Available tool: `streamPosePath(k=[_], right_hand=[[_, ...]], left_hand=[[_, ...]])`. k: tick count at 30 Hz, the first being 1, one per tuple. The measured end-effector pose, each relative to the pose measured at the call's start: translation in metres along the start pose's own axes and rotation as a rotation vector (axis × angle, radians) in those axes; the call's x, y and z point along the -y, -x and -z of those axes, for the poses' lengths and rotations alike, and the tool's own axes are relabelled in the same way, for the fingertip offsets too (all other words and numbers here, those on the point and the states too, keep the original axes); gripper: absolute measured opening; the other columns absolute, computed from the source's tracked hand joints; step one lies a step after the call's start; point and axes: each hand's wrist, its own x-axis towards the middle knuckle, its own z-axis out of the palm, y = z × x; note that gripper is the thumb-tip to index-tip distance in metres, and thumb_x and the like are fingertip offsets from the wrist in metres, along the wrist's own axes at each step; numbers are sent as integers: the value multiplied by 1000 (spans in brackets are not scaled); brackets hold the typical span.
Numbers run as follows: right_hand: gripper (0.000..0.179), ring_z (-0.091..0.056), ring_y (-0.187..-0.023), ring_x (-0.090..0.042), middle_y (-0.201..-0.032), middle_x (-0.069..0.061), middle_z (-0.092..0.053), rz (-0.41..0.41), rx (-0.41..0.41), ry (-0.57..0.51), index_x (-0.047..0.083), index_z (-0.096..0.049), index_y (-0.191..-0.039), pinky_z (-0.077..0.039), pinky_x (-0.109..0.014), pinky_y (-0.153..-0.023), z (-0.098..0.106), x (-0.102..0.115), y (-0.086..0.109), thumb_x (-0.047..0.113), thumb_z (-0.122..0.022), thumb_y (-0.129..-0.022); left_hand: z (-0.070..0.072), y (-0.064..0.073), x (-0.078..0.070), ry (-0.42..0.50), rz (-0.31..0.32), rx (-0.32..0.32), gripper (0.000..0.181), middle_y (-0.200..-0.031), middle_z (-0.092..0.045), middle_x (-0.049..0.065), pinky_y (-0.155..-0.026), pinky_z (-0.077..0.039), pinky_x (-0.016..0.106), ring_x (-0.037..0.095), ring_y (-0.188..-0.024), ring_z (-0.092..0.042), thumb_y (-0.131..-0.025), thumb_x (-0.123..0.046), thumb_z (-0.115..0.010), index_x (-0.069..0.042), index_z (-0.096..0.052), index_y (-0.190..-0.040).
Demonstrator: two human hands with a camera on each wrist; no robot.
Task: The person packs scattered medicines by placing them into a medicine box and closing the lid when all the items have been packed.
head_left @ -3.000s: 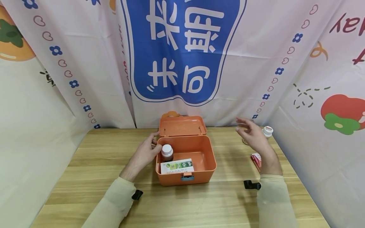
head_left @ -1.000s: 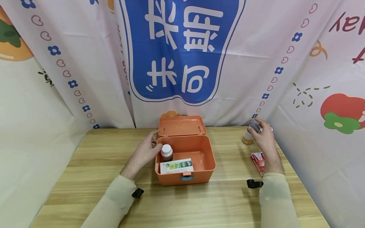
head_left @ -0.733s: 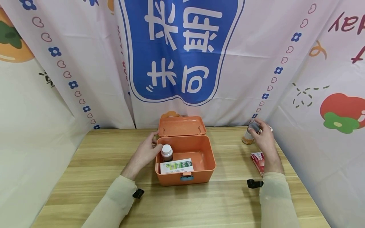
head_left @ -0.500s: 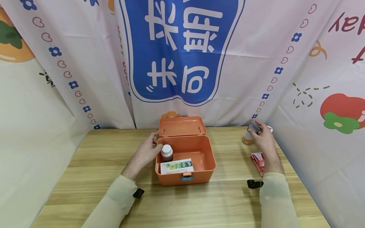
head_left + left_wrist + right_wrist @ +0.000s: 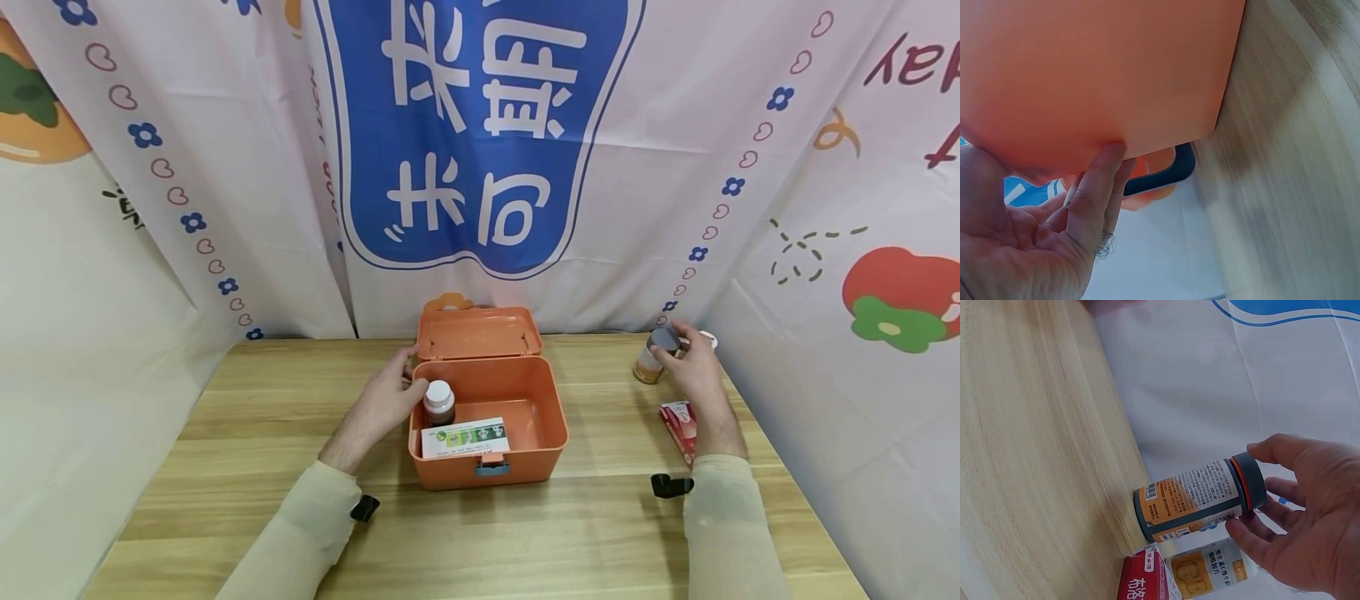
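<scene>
An orange lidded storage box (image 5: 528,465) stands with its lid (image 5: 480,333) swung back. Its left rear corner is held by my left hand (image 5: 381,404), thumb at the rim and fingertips against the outer wall. Inside stand a white-capped pill bottle (image 5: 439,400) and a white-and-green medicine carton (image 5: 467,438). At the right rear, my right hand (image 5: 699,367) pinches the dark grey cap of an orange-and-white pill bottle (image 5: 1191,497) between thumb and fingers. The bottle leans slightly, its base close to the wooden table.
Beside the pinched bottle are a white-and-yellow vitamin C bottle (image 5: 1213,569) and a red medicine carton (image 5: 678,429), partly behind my right wrist. A printed curtain (image 5: 637,250) hangs along the table's rear edge. The box's dark handle (image 5: 1166,175) shows behind it.
My right hand came over to the grey-capped bottle and took hold of its cap. Just now the bottle has shifted slightly left. My left hand has stayed at the box corner.
</scene>
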Motion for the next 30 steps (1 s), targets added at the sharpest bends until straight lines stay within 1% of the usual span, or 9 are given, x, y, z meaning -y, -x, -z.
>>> streamPosePath(k=[4, 7, 9, 11, 15, 17, 21, 25, 30], right_hand=[[79, -59, -149, -51, -171, -42, -51, 24, 11, 39, -11, -39, -176, -58, -45, -113, 0, -10, -6, 18, -75, -112], [79, -61, -139, -44, -165, -41, -57, 32, 19, 39, -11, -44, -173, -55, -34, -102, -2, -27, -18, 18, -78, -109], [80, -61, -141, -47, -166, -41, -56, 27, 31, 16, -11, -43, -173, -58, -37, -107, -4, -39, -26, 19, -79, -108], [80, -60, -148, -51, -169, -41, -54, 10, 38, -9, -10, -41, -173, -59, -48, -116, -5, -47, -31, 20, -78, -108], [80, -55, -158, -58, -172, -43, -50, -22, 52, -29, -11, -41, -170, -55, -61, -128, -6, -46, -29, 23, -79, -109], [76, -57, -157, -56, -171, -40, -52, -47, 32, -26, -9, -45, -168, -57, -56, -128, -7, -37, -23, 23, -80, -109], [74, -52, -162, -58, -175, -42, -46, -68, 48, -43, -13, -39, -170, -51, -58, -134, -7, -15, -7, 17, -74, -113], [76, -50, -164, -60, -176, -43, -44, -47, 65, -56, -14, -36, -172, -51, -59, -134, -7, -14, -5, 16, -74, -113], [79, -57, -158, -60, -173, -41, -50, -16, 53, -44, -11, -43, -170, -64, -47, -120, -8, -32, -21, 21, -81, -109]], left_hand=[[0, 0, 1, 0, 1, 0, 73, -144, -71, 22, -112, -65, 57, 39, -135, -75, -115, -27, -55, -9, -36, -183], [0, 0, 1, 1, -1, -1, 73, -144, -71, 22, -112, -66, 57, 40, -135, -75, -115, -27, -55, -9, -36, -183], [0, 1, 0, 5, -1, -1, 73, -145, -71, 23, -112, -65, 57, 40, -135, -75, -115, -27, -56, -9, -36, -183], [0, 1, 0, 6, -1, -1, 73, -145, -71, 23, -113, -65, 58, 40, -135, -75, -115, -27, -56, -9, -36, -183], [0, 1, -1, 6, -3, 0, 72, -145, -71, 23, -113, -65, 58, 40, -135, -75, -115, -27, -57, -9, -38, -182], [0, 1, -1, 6, -3, 3, 72, -145, -71, 23, -113, -65, 58, 40, -134, -76, -115, -26, -57, -9, -38, -182], [0, 0, 0, 3, 4, 7, 72, -146, -71, 23, -112, -65, 57, 39, -133, -76, -116, -27, -58, -9, -38, -182], [0, -1, 2, 1, 9, 8, 72, -145, -71, 23, -110, -66, 56, 38, -132, -77, -116, -27, -58, -10, -37, -183], [0, -2, 2, 4, 13, 5, 72, -145, -71, 23, -110, -66, 55, 38, -132, -77, -116, -26, -57, -10, -37, -183]])
